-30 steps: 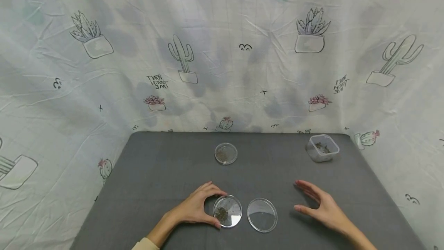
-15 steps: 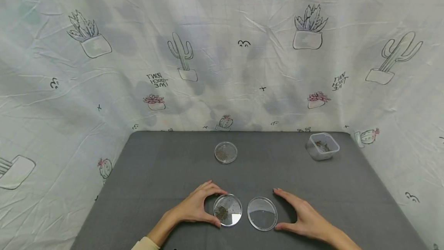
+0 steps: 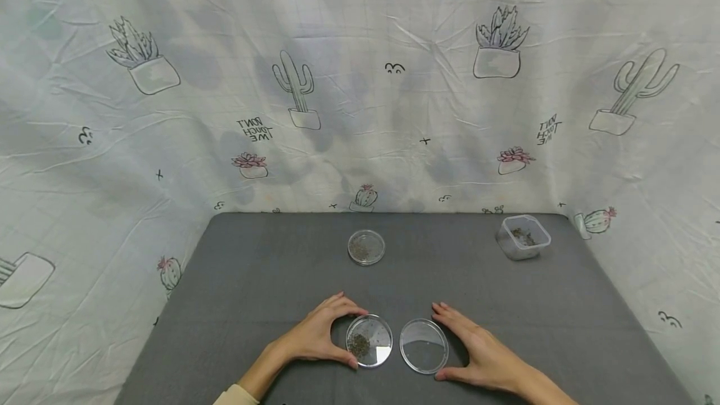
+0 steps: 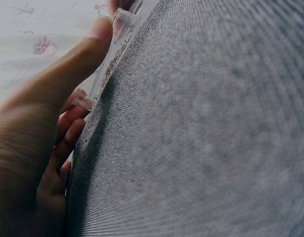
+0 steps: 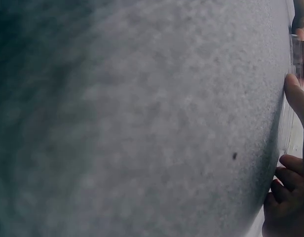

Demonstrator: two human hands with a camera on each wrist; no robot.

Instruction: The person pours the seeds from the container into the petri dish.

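While the left hand (image 3: 315, 336) curls thumb and fingers round the rim of the round clear plastic dish holding dark seeds (image 3: 369, 340), the right hand (image 3: 478, 355) cups the empty round clear plastic lid (image 3: 424, 346) lying just right of that dish on the grey cloth-covered table (image 3: 270, 280), fingertips and thumb at its edge. I judge a light, even pinch on the rim, lifted level, would serve best. Behind the seed dish sit a second small covered dish (image 3: 366, 247) and, far right, a clear square tub (image 3: 522, 237).
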